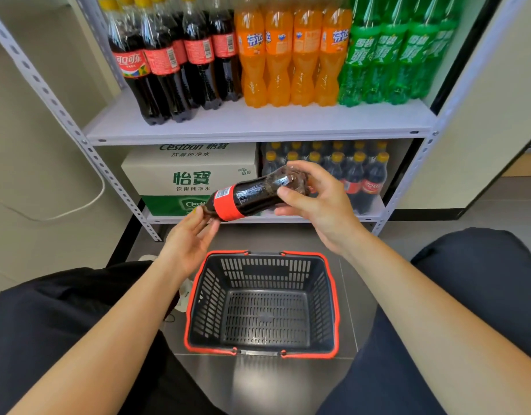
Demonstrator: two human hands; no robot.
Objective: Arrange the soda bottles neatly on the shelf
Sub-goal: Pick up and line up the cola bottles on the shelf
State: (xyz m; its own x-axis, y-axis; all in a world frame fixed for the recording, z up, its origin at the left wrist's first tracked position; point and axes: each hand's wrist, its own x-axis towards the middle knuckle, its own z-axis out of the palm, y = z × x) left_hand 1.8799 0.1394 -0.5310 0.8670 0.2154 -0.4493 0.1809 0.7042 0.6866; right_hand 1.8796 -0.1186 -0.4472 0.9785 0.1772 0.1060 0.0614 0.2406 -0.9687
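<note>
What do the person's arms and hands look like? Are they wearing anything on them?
The left hand and the right hand are bare: no gloves, rings or watch show. The forearms are bare too, with no sleeves in view. Dark trousers cover the knees.

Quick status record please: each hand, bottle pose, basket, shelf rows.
right hand: grips base end of the cola bottle
left hand: open, palm up, touching its neck end
bottle pose: roughly level, cap toward the left hand
basket: on the floor, nothing in it
upper shelf, left to right: cola bottles, orange bottles, green bottles
lower shelf: water carton left, wrapped cola pack right
</note>
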